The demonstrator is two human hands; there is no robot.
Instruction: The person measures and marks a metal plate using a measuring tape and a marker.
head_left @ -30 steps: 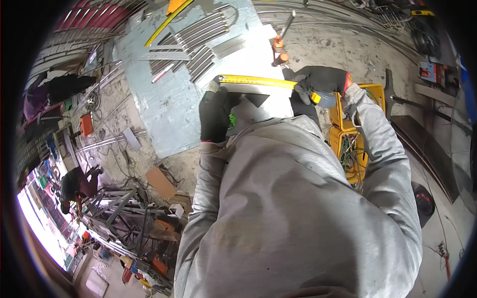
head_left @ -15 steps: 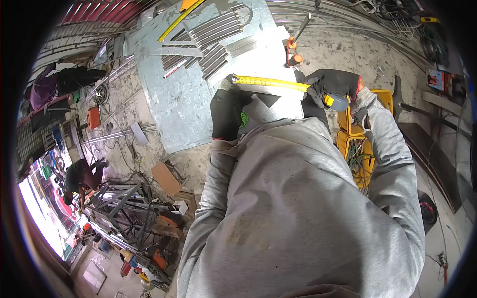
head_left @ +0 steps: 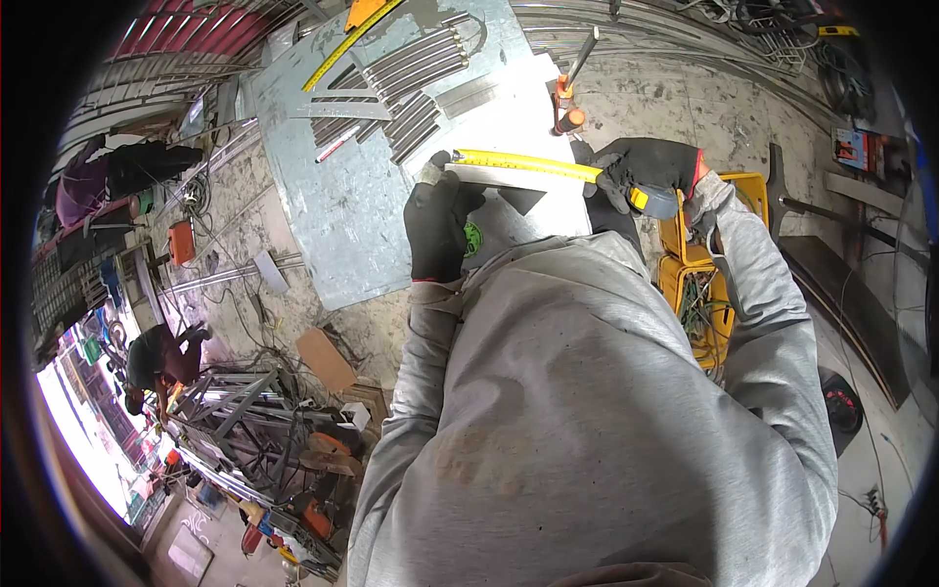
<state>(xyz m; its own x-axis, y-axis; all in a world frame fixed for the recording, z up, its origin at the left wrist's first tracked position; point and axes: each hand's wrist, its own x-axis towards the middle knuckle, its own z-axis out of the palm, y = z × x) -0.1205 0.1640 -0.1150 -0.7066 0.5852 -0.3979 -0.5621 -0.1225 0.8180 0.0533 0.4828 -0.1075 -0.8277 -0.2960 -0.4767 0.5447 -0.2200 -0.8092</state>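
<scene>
Grasped a dark-cased, yellow-marked tape measure point(head_left: 653, 202) in the black-gloved right hand point(head_left: 648, 164), fingers bent about the yellow blade point(head_left: 528, 165) near the case. Held the blade extended crosswise in front of the grey-sweatered torso. Pinched the free end of the blade with the black-gloved left hand point(head_left: 435, 235). Aligned the blade alongside a pale, flat metal strip point(head_left: 509, 178), over the near part of the blue-grey sheet-metal tabletop point(head_left: 333, 225). Could not determine contact between blade and strip along the full length.

Had beyond the blade, on the tabletop, a row of shiny round metal tubes point(head_left: 421, 61), a batch of shorter tubes beside the row, and a red-and-white marker pen point(head_left: 339, 146). Located a yellow graduated strip point(head_left: 342, 54) near the far edge. Found an orange-handled metal clamp point(head_left: 563, 93) at the right edge, near the right hand. Had yellow plastic crates point(head_left: 725, 318) beside the right arm, with tangled green wire point(head_left: 699, 293) inside the nearer crate. Noted a bent-over co-worker point(head_left: 156, 357) in dark clothing at far left, well apart from the tabletop.
</scene>
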